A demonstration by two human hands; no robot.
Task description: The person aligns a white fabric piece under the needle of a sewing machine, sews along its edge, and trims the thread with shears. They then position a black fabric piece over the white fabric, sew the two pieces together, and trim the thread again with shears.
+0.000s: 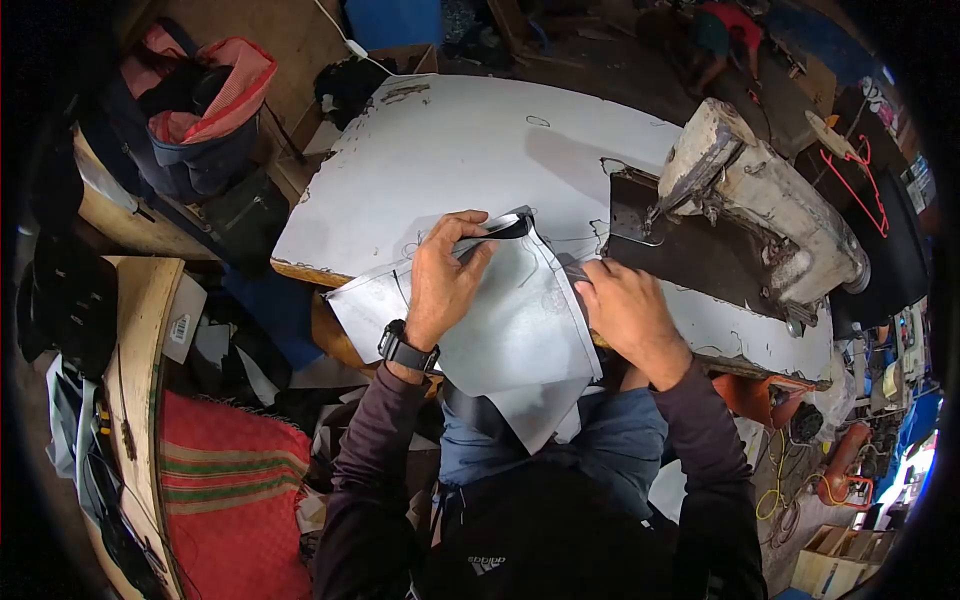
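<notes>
A light grey sheet of material [510, 310] with stitched seams hangs over the front edge of the white table [460, 140] toward my lap. Its upper edge is folded, with a black strip [513, 228] showing inside. My left hand [445, 275], with a watch on the wrist, pinches this folded edge between thumb and fingers. At the sheet's right seam, my right hand [628, 312] has its fingers bent around the edge; the fingertips are partly hidden. The sewing machine [765, 205] stands to the right of both hands, and a thread runs from the sheet toward it.
A dark recessed plate [700, 255] lies under the machine. At the left are a bag with a red lining [205, 100], a wooden board [140, 330] and a red striped cloth [230, 490]. A person [725, 45] bends down at the far upper right.
</notes>
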